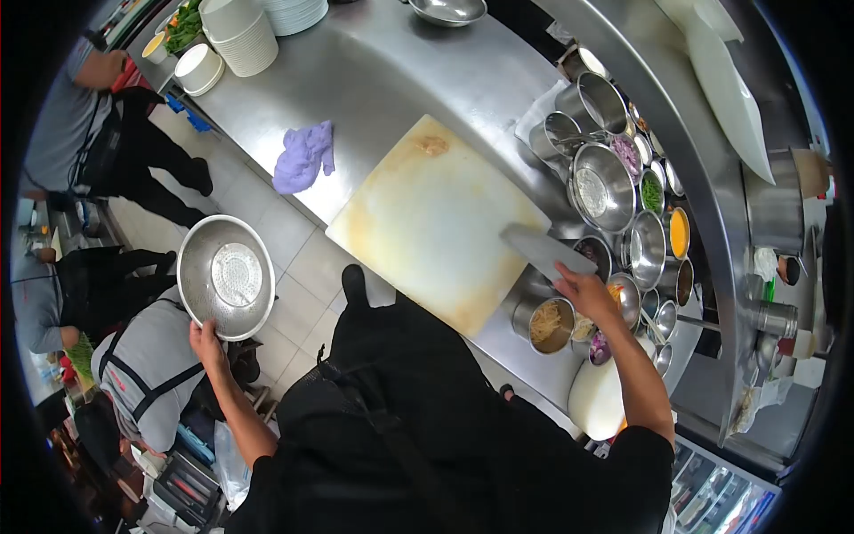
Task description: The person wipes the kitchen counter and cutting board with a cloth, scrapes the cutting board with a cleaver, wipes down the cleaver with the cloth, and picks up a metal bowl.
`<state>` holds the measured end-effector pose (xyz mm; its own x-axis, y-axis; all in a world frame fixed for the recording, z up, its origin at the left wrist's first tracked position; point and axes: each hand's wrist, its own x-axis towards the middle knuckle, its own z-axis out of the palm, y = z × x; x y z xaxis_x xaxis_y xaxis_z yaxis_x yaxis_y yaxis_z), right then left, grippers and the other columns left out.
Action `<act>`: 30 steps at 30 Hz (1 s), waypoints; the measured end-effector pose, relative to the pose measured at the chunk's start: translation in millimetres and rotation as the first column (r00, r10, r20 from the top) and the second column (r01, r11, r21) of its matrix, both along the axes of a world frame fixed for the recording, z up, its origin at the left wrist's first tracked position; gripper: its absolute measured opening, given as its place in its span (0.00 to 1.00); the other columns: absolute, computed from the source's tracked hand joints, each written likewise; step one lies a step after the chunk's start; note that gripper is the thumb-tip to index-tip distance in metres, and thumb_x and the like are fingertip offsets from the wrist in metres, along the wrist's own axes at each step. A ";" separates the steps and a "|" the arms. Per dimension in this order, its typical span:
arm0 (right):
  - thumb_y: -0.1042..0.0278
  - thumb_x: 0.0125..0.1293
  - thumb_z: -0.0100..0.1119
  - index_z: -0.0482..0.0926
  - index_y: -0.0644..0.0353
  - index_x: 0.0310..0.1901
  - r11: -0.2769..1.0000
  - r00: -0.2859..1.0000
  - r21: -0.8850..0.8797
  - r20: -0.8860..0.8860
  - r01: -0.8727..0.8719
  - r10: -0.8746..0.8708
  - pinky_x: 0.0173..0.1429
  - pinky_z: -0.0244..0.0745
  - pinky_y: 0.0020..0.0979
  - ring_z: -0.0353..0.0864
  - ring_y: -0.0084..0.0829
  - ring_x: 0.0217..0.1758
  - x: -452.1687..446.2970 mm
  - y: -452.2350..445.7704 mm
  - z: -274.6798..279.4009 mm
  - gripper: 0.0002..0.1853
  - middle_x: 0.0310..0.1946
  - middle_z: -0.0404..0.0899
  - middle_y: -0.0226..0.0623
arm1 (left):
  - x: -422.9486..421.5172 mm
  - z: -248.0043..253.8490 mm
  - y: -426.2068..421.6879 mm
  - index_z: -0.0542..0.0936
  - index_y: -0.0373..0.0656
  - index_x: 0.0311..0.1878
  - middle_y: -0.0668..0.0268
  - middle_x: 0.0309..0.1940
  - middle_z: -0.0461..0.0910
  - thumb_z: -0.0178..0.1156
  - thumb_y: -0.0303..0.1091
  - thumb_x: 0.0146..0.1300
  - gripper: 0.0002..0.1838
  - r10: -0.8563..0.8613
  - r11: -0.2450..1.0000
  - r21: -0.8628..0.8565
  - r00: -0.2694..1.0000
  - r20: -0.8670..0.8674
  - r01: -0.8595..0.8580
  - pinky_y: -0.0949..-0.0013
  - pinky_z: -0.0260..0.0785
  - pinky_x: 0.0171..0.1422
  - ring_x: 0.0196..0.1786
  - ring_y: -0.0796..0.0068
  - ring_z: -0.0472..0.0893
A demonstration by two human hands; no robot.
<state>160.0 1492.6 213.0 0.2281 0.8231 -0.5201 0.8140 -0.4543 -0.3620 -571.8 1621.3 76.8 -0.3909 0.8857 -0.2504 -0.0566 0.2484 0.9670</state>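
My left hand (206, 345) is closed on the rim of a metal bowl (200, 258), held out over the floor left of the counter. The bowl's inside faces up, with a bright speckled patch on its bottom. In my right hand (584, 291) is a broad-bladed cleaver (544, 249). Its blade lies over the right edge of a white cutting board (436, 214); I cannot tell whether it touches. The board has yellowish stains and a small brownish smear (431, 145) near its far corner. Close below the cleaver stands a metal pot of pale shreds (547, 325).
Metal bowls (603, 187) and ingredient containers crowd the counter's right side beneath a steel shelf (649, 98). A purple cloth (304, 158) lies left of the board. White bowls (238, 40) are stacked at the far left. Several people (147, 374) are at the left.
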 end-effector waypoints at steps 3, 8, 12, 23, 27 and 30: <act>0.50 0.69 0.55 0.69 0.45 0.67 0.985 0.983 -0.023 0.062 -0.174 0.175 0.56 0.75 0.40 0.83 0.47 0.48 -24.4 90.0 -37.4 0.27 0.43 0.84 0.46 | 8.1 0.0 7.6 0.75 0.33 0.54 0.67 0.42 0.79 0.52 0.25 0.60 0.18 0.046 0.999 0.008 0.999 -0.003 -0.046 0.73 0.68 0.49 0.42 0.79 0.76; 0.51 0.71 0.53 0.69 0.42 0.67 0.994 0.994 -0.056 0.049 -0.092 0.095 0.38 0.74 0.37 0.79 0.36 0.26 -82.1 185.7 3.3 0.24 0.28 0.82 0.47 | 46.7 5.4 67.7 0.76 0.38 0.43 0.69 0.32 0.78 0.54 0.27 0.61 0.08 0.004 1.000 -0.014 0.994 0.113 -0.002 0.76 0.70 0.36 0.33 0.82 0.76; 0.51 0.71 0.55 0.71 0.46 0.67 0.982 0.987 0.109 0.052 -0.154 0.149 0.54 0.73 0.36 0.84 0.42 0.46 -41.6 89.2 -18.7 0.25 0.42 0.83 0.52 | 5.4 -16.8 40.8 0.76 0.35 0.49 0.66 0.38 0.79 0.53 0.25 0.61 0.13 0.037 0.999 0.006 0.993 0.112 -0.038 0.73 0.73 0.40 0.35 0.76 0.79; 0.49 0.71 0.50 0.69 0.46 0.67 0.994 0.998 0.096 -0.033 -0.054 0.058 0.44 0.77 0.41 0.83 0.49 0.35 -80.4 101.2 -57.3 0.26 0.31 0.82 0.52 | 3.6 -44.6 -5.1 0.77 0.34 0.47 0.67 0.34 0.79 0.53 0.26 0.60 0.12 -0.041 0.983 -0.183 0.995 -0.086 0.025 0.75 0.70 0.33 0.30 0.79 0.77; 0.49 0.70 0.50 0.70 0.46 0.67 0.999 0.999 -0.011 -0.007 0.045 -0.045 0.44 0.75 0.42 0.83 0.50 0.38 -114.9 151.5 -16.5 0.26 0.33 0.82 0.53 | 24.4 -52.4 28.4 0.77 0.34 0.47 0.67 0.34 0.81 0.54 0.25 0.61 0.11 -0.119 0.986 -0.123 0.992 -0.039 0.113 0.76 0.70 0.33 0.31 0.80 0.78; 0.49 0.70 0.51 0.71 0.45 0.66 0.984 0.998 0.168 -0.007 -0.054 0.056 0.45 0.75 0.44 0.83 0.51 0.40 -101.3 83.7 -41.5 0.25 0.35 0.82 0.53 | 10.8 -67.8 4.7 0.77 0.34 0.47 0.65 0.35 0.81 0.54 0.23 0.61 0.11 -0.128 0.989 -0.069 0.992 0.002 0.128 0.75 0.71 0.34 0.33 0.79 0.79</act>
